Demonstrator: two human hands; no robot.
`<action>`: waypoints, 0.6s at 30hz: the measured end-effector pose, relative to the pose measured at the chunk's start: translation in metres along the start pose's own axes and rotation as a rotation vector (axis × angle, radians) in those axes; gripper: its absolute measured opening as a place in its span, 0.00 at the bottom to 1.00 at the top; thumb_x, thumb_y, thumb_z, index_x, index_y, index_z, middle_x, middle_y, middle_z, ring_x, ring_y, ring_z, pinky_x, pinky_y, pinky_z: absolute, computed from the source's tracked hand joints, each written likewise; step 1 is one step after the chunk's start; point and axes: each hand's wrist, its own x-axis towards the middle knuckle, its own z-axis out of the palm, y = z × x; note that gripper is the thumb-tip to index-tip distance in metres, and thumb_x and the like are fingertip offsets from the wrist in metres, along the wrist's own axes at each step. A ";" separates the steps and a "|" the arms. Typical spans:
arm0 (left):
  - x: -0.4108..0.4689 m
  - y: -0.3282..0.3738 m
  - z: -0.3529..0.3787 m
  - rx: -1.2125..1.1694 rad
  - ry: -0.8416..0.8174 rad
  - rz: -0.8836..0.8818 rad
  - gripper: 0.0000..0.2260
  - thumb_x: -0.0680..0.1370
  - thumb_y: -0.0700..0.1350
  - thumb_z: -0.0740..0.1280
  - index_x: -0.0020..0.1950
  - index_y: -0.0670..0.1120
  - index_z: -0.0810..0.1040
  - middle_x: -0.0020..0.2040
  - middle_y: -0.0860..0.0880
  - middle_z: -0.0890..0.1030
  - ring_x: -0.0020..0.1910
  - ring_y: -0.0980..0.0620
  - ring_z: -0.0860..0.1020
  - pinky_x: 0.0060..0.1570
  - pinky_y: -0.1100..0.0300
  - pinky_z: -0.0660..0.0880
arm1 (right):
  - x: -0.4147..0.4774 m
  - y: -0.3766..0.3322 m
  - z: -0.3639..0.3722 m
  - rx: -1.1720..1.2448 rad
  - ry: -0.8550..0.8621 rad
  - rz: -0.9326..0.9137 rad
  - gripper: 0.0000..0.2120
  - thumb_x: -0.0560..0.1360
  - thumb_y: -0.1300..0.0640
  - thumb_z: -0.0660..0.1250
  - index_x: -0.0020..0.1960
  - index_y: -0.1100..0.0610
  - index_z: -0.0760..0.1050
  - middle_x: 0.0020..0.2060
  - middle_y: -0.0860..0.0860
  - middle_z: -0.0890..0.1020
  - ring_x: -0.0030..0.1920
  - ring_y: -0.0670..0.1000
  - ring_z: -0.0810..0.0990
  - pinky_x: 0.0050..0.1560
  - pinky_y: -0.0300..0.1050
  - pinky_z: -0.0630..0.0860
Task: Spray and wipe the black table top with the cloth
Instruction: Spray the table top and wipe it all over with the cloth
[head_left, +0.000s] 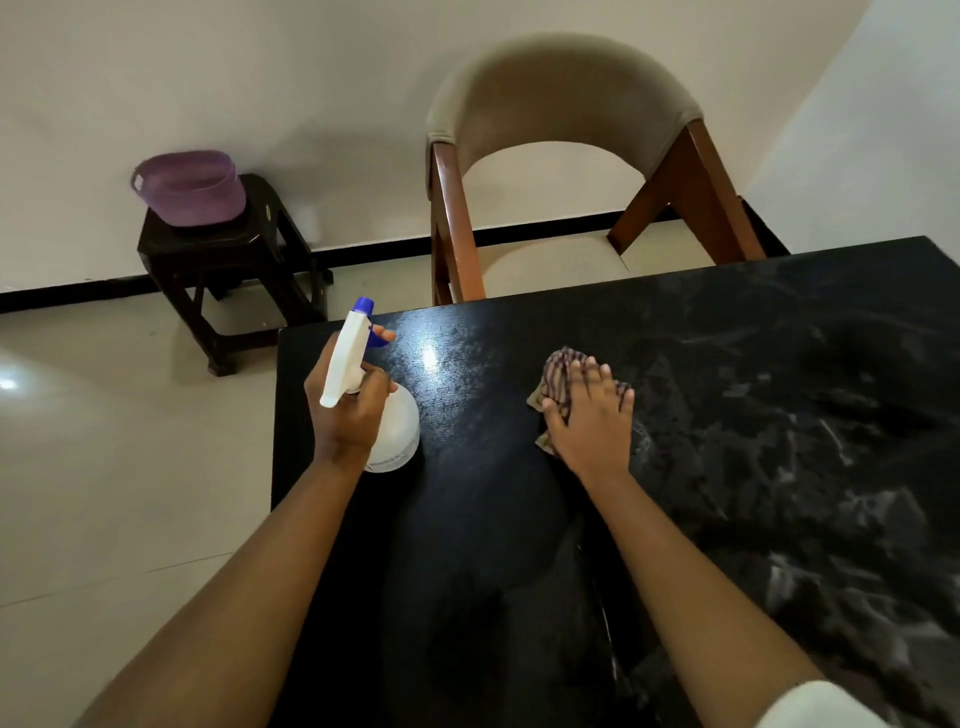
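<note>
Left hand (347, 410): I see it clenched around the white plastic spray bottle (387, 415), nozzle pointing away.
Right hand (589, 415): fingers spread flat, pressing the striped cloth (558, 376) onto the black table top (727, 415).

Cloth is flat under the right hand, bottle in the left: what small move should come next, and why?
Probably sweep the right hand and cloth rightward across the black table top: that side shows streaky residue, while the area near the spray bottle looks clean.

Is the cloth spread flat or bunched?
Bunched. The cloth sits crumpled under the right hand on the black table top, folds showing past the fingers.
</note>
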 end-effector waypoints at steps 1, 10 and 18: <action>0.003 0.000 -0.001 -0.002 -0.004 0.002 0.19 0.70 0.37 0.60 0.60 0.37 0.74 0.47 0.40 0.80 0.31 0.56 0.77 0.39 0.69 0.76 | -0.009 -0.010 0.001 0.016 0.009 -0.009 0.33 0.77 0.42 0.56 0.76 0.58 0.58 0.75 0.57 0.61 0.76 0.58 0.56 0.73 0.62 0.49; 0.007 0.001 -0.010 0.037 0.038 -0.063 0.21 0.70 0.38 0.61 0.62 0.34 0.73 0.42 0.42 0.80 0.33 0.54 0.79 0.40 0.71 0.75 | -0.141 -0.025 0.002 0.012 -0.079 -0.665 0.32 0.74 0.39 0.57 0.74 0.52 0.63 0.75 0.50 0.63 0.75 0.52 0.60 0.71 0.57 0.56; -0.005 0.000 -0.007 0.068 0.010 -0.084 0.21 0.71 0.38 0.63 0.64 0.38 0.73 0.50 0.45 0.81 0.36 0.51 0.80 0.42 0.68 0.77 | -0.049 0.007 -0.008 -0.027 -0.042 -0.004 0.33 0.76 0.41 0.55 0.76 0.56 0.58 0.75 0.55 0.60 0.76 0.57 0.56 0.73 0.61 0.50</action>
